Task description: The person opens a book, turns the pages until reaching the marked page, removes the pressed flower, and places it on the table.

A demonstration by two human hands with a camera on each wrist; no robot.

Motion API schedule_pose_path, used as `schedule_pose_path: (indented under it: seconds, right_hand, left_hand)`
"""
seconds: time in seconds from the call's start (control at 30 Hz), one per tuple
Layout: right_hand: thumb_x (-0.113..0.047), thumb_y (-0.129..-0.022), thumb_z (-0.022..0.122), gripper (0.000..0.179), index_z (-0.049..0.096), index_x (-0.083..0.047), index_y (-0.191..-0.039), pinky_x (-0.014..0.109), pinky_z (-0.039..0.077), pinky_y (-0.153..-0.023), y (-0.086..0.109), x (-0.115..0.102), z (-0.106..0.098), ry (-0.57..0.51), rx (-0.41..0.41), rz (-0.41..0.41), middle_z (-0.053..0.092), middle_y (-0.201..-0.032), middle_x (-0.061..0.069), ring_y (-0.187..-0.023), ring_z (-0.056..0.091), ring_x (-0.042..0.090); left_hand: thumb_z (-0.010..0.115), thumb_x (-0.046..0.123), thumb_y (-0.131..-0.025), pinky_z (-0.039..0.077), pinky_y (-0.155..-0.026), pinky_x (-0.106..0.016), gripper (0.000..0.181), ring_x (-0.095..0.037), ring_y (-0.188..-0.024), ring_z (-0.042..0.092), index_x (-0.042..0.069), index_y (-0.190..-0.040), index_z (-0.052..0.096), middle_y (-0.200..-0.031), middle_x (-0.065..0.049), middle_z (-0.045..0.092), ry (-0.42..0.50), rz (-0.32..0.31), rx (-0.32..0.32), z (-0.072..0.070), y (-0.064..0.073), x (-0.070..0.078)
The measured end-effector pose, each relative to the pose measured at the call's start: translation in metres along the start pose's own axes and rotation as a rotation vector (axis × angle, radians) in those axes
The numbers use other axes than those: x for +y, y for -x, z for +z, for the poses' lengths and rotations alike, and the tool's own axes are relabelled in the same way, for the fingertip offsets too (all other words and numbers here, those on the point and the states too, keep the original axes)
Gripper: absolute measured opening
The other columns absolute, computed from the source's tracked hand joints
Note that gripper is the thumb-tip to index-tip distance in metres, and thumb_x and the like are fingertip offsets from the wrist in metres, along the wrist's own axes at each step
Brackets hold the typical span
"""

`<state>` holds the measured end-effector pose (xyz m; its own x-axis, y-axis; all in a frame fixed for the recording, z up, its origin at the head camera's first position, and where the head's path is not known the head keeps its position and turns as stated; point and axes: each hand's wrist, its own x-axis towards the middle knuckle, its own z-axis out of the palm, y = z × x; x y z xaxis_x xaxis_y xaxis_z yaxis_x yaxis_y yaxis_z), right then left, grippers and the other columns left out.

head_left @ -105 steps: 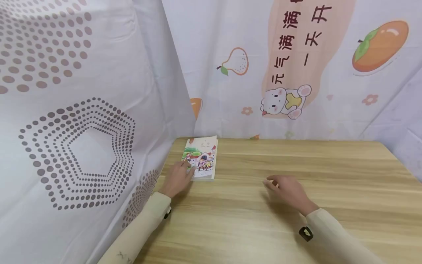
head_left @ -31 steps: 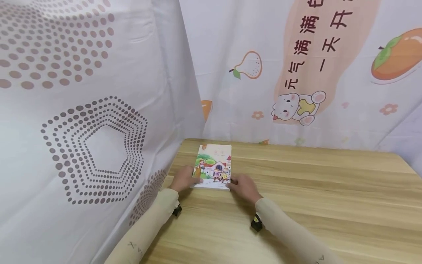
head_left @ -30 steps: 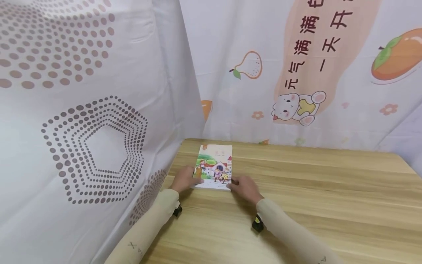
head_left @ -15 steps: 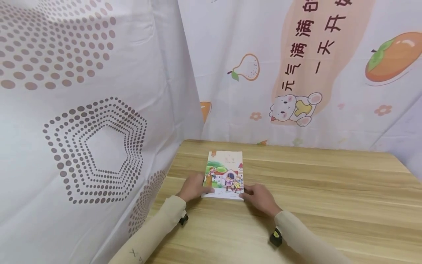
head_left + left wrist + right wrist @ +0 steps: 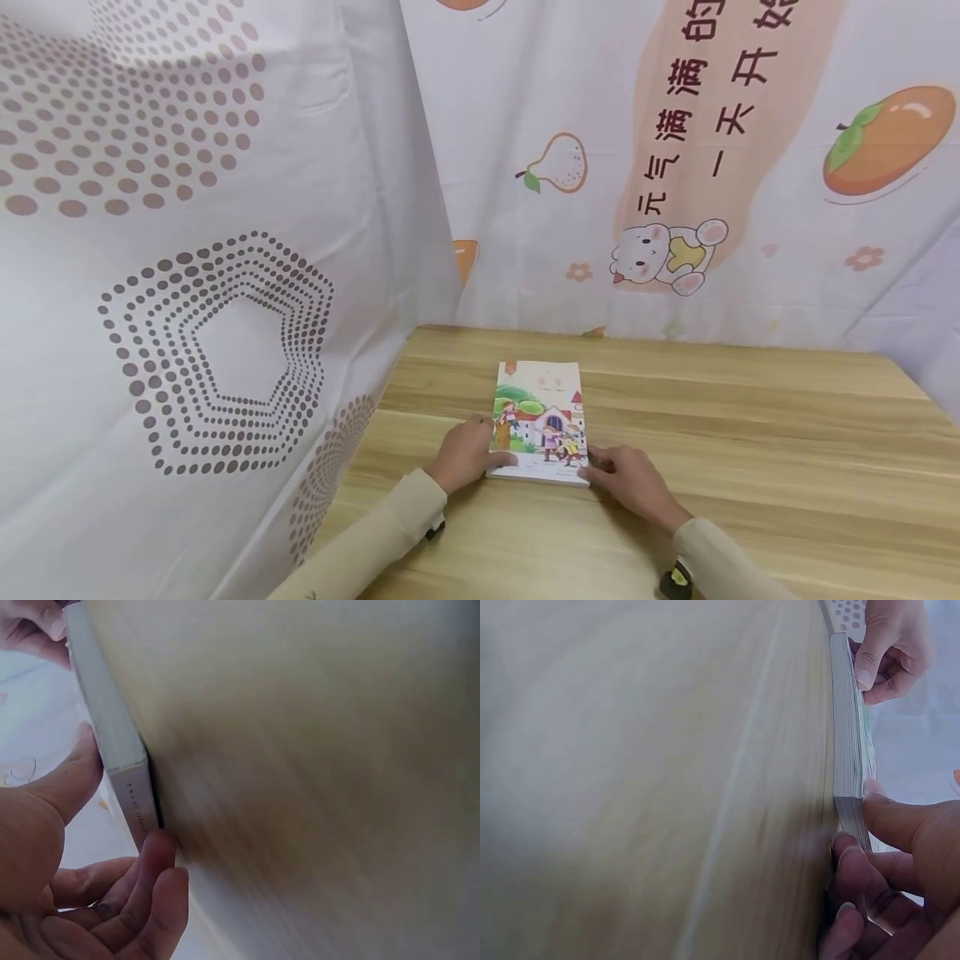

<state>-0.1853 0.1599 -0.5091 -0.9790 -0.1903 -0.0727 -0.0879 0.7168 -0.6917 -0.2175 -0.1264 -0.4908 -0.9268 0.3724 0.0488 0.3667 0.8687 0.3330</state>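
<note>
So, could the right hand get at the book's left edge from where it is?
Probably not without letting go: the right hand holds the book near its lower right corner, and the left hand grips the lower part of that left side, partly blocking it.

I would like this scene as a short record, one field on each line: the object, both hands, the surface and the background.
Object: one closed paperback book, illustrated cover up
Left hand: pinches the spine side, thumb on the cover
Right hand: pinches near the opposite lower corner, thumb on the cover
Surface: wood-grain table; whether the book is slightly lifted, I cannot tell
Background: dotted left cloth; back cloth with fruit, flowers and Chinese characters
</note>
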Motion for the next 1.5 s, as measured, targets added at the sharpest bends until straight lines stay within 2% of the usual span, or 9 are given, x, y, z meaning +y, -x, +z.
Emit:
schedule_pose_path:
  seconds: [0.37,0.57,0.67,0.73,0.87,1.07,1.2,1.37,1.5]
  right_hand:
    - [-0.028,-0.091,0.079,0.058,0.061,-0.003,-0.141,0.025,0.037,-0.055,0.008,0.005,-0.004,0.045,0.037,-0.011,0.051,-0.067,-0.002,-0.06,0.044,0.012]
    - [-0.035,-0.081,0.086,0.071,0.062,-0.01,-0.142,0.042,0.053,-0.071,0.013,0.007,-0.013,0.17,0.089,-0.172,0.057,-0.121,0.021,-0.084,0.06,0.022]
    - [-0.043,-0.076,0.089,0.072,0.067,-0.013,-0.137,0.054,0.055,-0.081,0.015,0.008,-0.019,0.284,0.086,-0.296,0.045,-0.145,0.028,-0.104,0.064,0.037]
    - [-0.044,-0.076,0.088,0.064,0.072,-0.013,-0.13,0.057,0.054,-0.086,0.015,0.008,-0.022,0.343,0.079,-0.377,0.045,-0.15,0.026,-0.112,0.062,0.041]
    - [-0.04,-0.083,0.084,0.042,0.079,-0.014,-0.117,0.046,0.056,-0.082,0.014,0.006,-0.025,0.439,0.079,-0.511,0.063,-0.136,0.016,-0.108,0.062,0.032]
    - [-0.029,-0.088,0.081,0.026,0.081,-0.013,-0.107,0.036,0.056,-0.07,0.012,0.001,-0.03,0.493,0.091,-0.642,0.074,-0.116,0.005,-0.091,0.063,0.021]
    - [-0.02,-0.088,0.08,0.015,0.082,-0.014,-0.102,0.035,0.056,-0.07,0.012,-0.002,-0.032,0.497,0.105,-0.697,0.076,-0.107,0.0,-0.088,0.065,0.019]
    - [-0.011,-0.085,0.083,0.013,0.081,-0.013,-0.098,0.029,0.054,-0.066,0.01,-0.004,-0.032,0.496,0.169,-0.753,0.076,-0.095,-0.005,-0.08,0.061,0.012]
    - [-0.008,-0.082,0.085,0.015,0.081,-0.014,-0.095,0.027,0.053,-0.064,0.008,-0.006,-0.031,0.471,0.208,-0.754,0.075,-0.091,-0.007,-0.077,0.06,0.009]
  left_hand:
    - [0.076,0.056,-0.085,0.043,-0.054,-0.027,0.058,-0.011,-0.061,0.045,-0.001,-0.097,0.069,-0.088,-0.007,0.061,-0.065,0.017,0.004,0.006,0.002,0.009]
    - [0.076,0.059,-0.083,0.041,-0.049,-0.026,0.06,-0.011,-0.057,0.043,0.0,-0.093,0.068,-0.083,-0.006,0.059,-0.129,0.029,0.033,0.006,0.002,0.012]
    - [0.074,0.061,-0.083,0.046,-0.05,-0.027,0.07,-0.012,-0.061,0.051,-0.005,-0.106,0.069,-0.092,-0.011,0.064,-0.156,0.035,0.043,0.009,0.0,0.011]
    - [0.074,0.061,-0.083,0.049,-0.055,-0.028,0.076,-0.014,-0.07,0.056,-0.006,-0.12,0.067,-0.103,-0.014,0.065,-0.15,0.037,0.038,0.01,-0.001,0.011]
    - [0.075,0.058,-0.084,0.054,-0.068,-0.032,0.074,-0.02,-0.093,0.059,0.003,-0.133,0.066,-0.118,-0.013,0.063,-0.13,0.058,0.024,0.011,-0.004,0.011]
    - [0.079,0.043,-0.087,0.049,-0.097,-0.037,0.046,-0.023,-0.114,0.057,0.015,-0.123,0.075,-0.124,-0.004,0.066,-0.163,0.171,0.027,0.007,-0.007,0.019]
    - [0.078,0.035,-0.092,0.05,-0.096,-0.032,0.03,-0.017,-0.111,0.057,0.016,-0.115,0.078,-0.117,0.001,0.068,-0.133,0.277,-0.017,0.007,-0.007,0.025]
    - [0.072,0.062,-0.084,0.051,-0.088,-0.027,0.055,-0.014,-0.106,0.054,0.016,-0.115,0.079,-0.115,0.002,0.066,-0.176,0.297,-0.044,0.009,-0.005,0.029]
    - [0.072,0.069,-0.078,0.051,-0.082,-0.026,0.063,-0.013,-0.103,0.054,0.018,-0.114,0.079,-0.115,0.003,0.067,-0.201,0.297,-0.034,0.01,-0.006,0.03]
